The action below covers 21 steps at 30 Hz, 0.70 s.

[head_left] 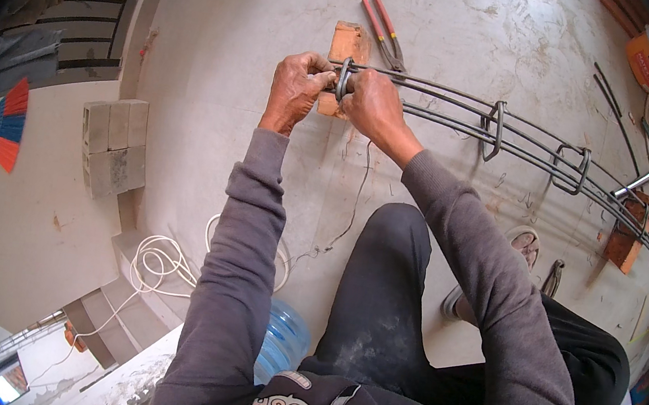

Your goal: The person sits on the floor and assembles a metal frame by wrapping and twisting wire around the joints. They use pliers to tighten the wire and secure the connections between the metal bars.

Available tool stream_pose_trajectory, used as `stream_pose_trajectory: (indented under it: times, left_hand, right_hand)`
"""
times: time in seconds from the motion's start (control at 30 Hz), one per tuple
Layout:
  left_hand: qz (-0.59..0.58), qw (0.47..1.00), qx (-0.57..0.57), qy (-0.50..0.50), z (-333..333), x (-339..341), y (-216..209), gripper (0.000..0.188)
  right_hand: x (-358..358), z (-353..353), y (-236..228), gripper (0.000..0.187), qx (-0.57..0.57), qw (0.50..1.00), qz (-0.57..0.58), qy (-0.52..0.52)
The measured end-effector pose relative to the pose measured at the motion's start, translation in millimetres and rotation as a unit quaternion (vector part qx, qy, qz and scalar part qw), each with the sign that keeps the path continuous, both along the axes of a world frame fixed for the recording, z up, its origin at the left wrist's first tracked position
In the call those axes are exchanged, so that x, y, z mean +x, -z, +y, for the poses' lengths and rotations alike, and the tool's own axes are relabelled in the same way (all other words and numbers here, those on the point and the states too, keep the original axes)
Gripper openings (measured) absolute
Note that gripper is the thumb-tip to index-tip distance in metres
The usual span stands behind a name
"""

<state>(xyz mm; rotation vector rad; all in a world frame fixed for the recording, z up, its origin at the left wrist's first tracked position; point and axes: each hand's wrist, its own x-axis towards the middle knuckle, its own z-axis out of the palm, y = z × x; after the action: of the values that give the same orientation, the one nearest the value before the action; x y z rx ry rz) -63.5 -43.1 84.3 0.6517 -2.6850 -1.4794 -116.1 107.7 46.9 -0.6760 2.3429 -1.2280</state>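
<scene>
Rebar cage (508,135) lies on the concrete floor (219,70), near end propped on a brick (348,45). Steel looks stiff, heavy, rough; prob best gripped at the bars beside a stirrup. Left hand (296,87) and right hand (373,104) are both clenched around the end stirrup (343,79) over the brick, wrists bent in, forearms stretched fwd. Red-handled pincers (386,29) lie just beyond the brick.

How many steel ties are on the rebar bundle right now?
3. One tie sits between both hands at the bundle's end, one mid-span, one further right. More may be hidden near the right edge.
</scene>
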Motion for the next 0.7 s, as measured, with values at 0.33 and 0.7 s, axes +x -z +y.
stream_pose_trajectory:
  times: [0.33,0.7]
  left_hand:
    - [0.046,0.992,-0.071,0.092,14,24,3,0.036]
    - [0.074,0.976,-0.202,0.03,38,24,9,0.054]
  right_hand:
    - [-17,4,-1,0.019,-0.019,0.996,-0.079,-0.048]
    - [-35,14,-5,0.013,-0.128,0.968,-0.148,-0.156]
